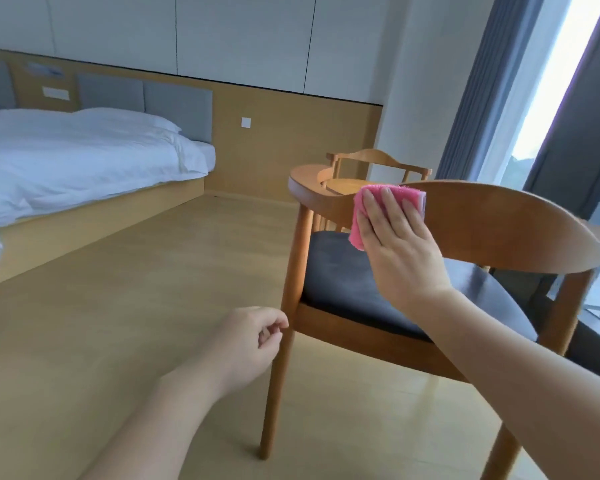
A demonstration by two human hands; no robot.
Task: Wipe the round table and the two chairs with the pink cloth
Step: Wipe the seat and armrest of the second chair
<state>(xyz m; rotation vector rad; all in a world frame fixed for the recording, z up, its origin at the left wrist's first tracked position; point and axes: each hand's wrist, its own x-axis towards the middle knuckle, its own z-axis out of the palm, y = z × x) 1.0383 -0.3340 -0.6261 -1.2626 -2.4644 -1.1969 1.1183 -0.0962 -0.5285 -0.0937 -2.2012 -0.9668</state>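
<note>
Pink cloth point(361, 216) lay under my flat right hand point(395, 244), pressed to wipe the chair point(499, 223) back; my left hand point(253, 341) hung loosely curled, seemingly holding nothing.

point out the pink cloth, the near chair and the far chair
pink cloth point(411, 194), head view, top edge above the fingers
near chair point(499, 216), head view, curved backrest
far chair point(378, 157), head view, top rail

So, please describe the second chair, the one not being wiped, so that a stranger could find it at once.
Start at the tall window with grey curtains on the right. In front of it stands the near chair, whose backrest the right hand presses the pink cloth against. The far chair shows just above it, nearer the wall, smaller in view and untouched.
</note>
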